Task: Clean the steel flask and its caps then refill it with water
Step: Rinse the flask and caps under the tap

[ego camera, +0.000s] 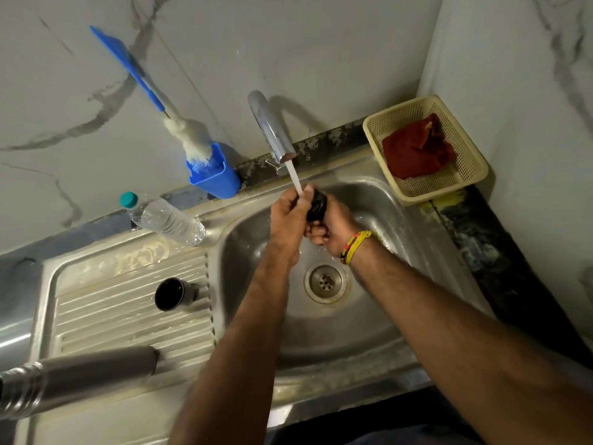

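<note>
1. Steel flask (80,374): lies on its side on the ribbed drainboard (128,322), nearest the camera, uncapped end toward the lower left. It is apart from both hands, probably parked there while the caps are washed.
2. Outer cap (173,294): rests on the drainboard, open mouth toward the camera, between the flask and the sink basin (378,316).
3. Right hand (333,226): fingers curl around the black inner cap (316,203) and hold it over the basin, just under the tap (272,130), so runoff falls toward the drain (325,282).
4. Left hand (288,213): fingers are curled against the cap where the water stream (295,178) lands, apparently rubbing it; the exact finger contact cannot be made out.
5. Bottle brush (189,136): stands in a blue holder (215,178) at the wall, unused.
6. Plastic water bottle (163,218): lies behind the drainboard.
7. Basket (465,187): holds a red cloth (417,152) beside the basin.
</note>
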The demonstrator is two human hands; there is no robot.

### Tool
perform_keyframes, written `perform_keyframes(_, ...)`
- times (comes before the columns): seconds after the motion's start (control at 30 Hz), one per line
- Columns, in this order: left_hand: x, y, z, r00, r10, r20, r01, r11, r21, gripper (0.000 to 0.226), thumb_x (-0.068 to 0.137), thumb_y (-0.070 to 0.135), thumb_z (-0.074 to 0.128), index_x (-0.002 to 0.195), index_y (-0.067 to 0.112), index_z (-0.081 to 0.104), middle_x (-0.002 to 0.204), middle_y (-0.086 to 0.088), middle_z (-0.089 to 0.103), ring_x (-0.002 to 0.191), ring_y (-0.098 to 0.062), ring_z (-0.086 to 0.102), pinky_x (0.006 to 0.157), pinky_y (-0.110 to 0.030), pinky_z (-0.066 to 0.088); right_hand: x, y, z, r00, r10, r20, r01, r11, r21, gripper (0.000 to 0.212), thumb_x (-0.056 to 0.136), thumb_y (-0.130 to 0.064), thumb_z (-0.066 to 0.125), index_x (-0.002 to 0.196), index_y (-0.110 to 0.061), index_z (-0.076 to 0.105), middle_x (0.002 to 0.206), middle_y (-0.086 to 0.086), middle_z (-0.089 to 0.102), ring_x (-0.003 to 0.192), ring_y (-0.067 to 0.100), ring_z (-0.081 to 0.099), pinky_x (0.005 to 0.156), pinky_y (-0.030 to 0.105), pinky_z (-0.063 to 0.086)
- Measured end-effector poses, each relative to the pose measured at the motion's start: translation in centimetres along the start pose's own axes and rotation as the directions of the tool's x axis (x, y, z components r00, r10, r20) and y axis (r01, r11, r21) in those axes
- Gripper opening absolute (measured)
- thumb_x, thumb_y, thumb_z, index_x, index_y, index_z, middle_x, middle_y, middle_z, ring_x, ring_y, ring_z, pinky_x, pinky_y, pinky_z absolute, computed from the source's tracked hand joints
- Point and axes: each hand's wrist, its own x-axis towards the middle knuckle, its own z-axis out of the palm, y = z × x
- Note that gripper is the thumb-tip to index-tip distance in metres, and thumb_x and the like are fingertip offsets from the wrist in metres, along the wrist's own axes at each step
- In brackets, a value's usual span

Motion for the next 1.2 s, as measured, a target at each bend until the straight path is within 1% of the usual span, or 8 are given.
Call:
perform_keyframes(0.17, 0.1, -0.2, -1.7, 0.996, 0.074, 0.057, -0.074, 0.997, 0.007, 0.017, 0.102, 0.019, 0.061, 0.11, 0.006, 0.069, 0.081, -0.002, 0.066, 0.047, -0.009, 0.059, 0.042, -0.018, 0.046, 0.0, 0.0, 0.0, 0.997, 0.068, 0.027, -0.068, 0.997, -0.033, 0.05, 0.103, -0.047, 0.032, 0.076, -0.013, 0.056, 0.048, 0.002, 0.038, 0.033, 0.01, 0.026, 0.038, 0.017, 0.015)
perform_keyframes(0.4, 1.1, -1.3, -0.6, 0.971, 0.239, 0.011, -0.207, 0.817, 0.538, 0.013, 0.101, 0.042, 0.057, 0.1, 0.029, 0.059, 0.09, 0.01, 0.068, 0.085, -0.01, 0.068, 0.077, -0.029, 0.057, -0.5, -0.9, 0.8, 0.998, 0.038, -0.058, -0.043, 0.994, -0.102, 0.038, 0.1, -0.043, 0.043, 0.076, -0.017, 0.058, 0.047, -0.002, 0.042, 0.037, 0.01, 0.028, 0.041, 0.016, 0.019)
perform_keyframes(0.53, 2.7, -0.8, -2.3, 0.963, 0.085, -0.256, 0.0, 0.949, 0.316, 0.024, 0.106, 0.034, 0.043, 0.093, 0.021, 0.06, 0.096, -0.012, 0.069, 0.075, -0.022, 0.068, 0.059, -0.036, 0.058, -1.0, 0.8, 0.7, 0.961, -0.277, 0.008, 0.267, 0.917, -0.296, 0.032, 0.107, -0.029, 0.035, 0.107, -0.005, 0.056, 0.063, 0.002, 0.048, 0.048, 0.013, 0.042, 0.043, 0.025, 0.031)
perform_keyframes(0.67, 1.5, -0.7, -0.7, 0.985, 0.162, -0.053, -0.13, 0.914, 0.384, 0.026, 0.105, 0.043, 0.049, 0.11, 0.018, 0.056, 0.099, 0.001, 0.069, 0.088, -0.017, 0.07, 0.076, -0.033, 0.061, 0.2, 0.3, 0.0, 0.936, -0.343, -0.084, 0.285, 0.873, -0.396, 0.046, 0.107, -0.04, 0.035, 0.099, -0.009, 0.068, 0.073, 0.005, 0.066, 0.059, 0.019, 0.06, 0.05, 0.032, 0.049)
perform_keyframes(0.77, 2.1, -0.6, -1.0, 0.971, 0.118, -0.208, -0.06, 0.962, 0.265, 0.037, 0.108, 0.044, 0.036, 0.109, 0.018, 0.063, 0.097, -0.001, 0.069, 0.09, -0.02, 0.068, 0.085, -0.04, 0.057, 0.0, 0.7, -0.5, 0.882, -0.47, 0.027, 0.411, 0.742, -0.53, 0.031, 0.103, -0.027, 0.05, 0.102, -0.005, 0.072, 0.087, 0.008, 0.073, 0.079, 0.02, 0.071, 0.069, 0.035, 0.059)
perform_keyframes(0.9, 2.1, -0.8, -1.0, 0.983, 0.128, -0.134, -0.081, 0.946, 0.313, 0.036, 0.111, 0.033, 0.035, 0.097, 0.018, 0.065, 0.092, -0.003, 0.068, 0.085, -0.018, 0.065, 0.081, -0.037, 0.055, -0.7, 2.4, -0.7, 0.896, -0.434, -0.098, 0.395, 0.878, -0.269, 0.017, 0.095, -0.016, 0.065, 0.111, -0.012, 0.069, 0.101, 0.003, 0.074, 0.094, 0.012, 0.07, 0.086, 0.037, 0.059)
perform_keyframes(1.07, 0.2, -2.9, -1.2, 0.965, -0.22, -0.145, 0.183, 0.956, -0.231, 0.04, 0.111, 0.03, 0.037, 0.122, 0.005, 0.067, 0.114, -0.018, 0.073, 0.108, -0.03, 0.07, 0.092, -0.04, 0.06, -2.1, 3.3, -0.3, 0.729, -0.682, -0.063, 0.575, 0.66, -0.484, 0.041, 0.079, -0.021, 0.083, 0.112, -0.013, 0.061, 0.109, -0.002, 0.071, 0.1, 0.005, 0.066, 0.086, 0.023, 0.057)
perform_keyframes(1.2, -1.6, -3.2, -1.5, 0.979, -0.2, -0.031, 0.182, 0.937, -0.299, 0.038, 0.111, 0.026, 0.039, 0.121, 0.003, 0.068, 0.116, -0.018, 0.073, 0.107, -0.029, 0.07, 0.096, -0.043, 0.058, -1.9, 2.9, -0.5, 0.7, -0.714, -0.001, 0.56, 0.55, -0.62, 0.039, 0.08, -0.029, 0.081, 0.111, -0.019, 0.06, 0.107, -0.003, 0.071, 0.099, 0.011, 0.067, 0.083, 0.031, 0.06)
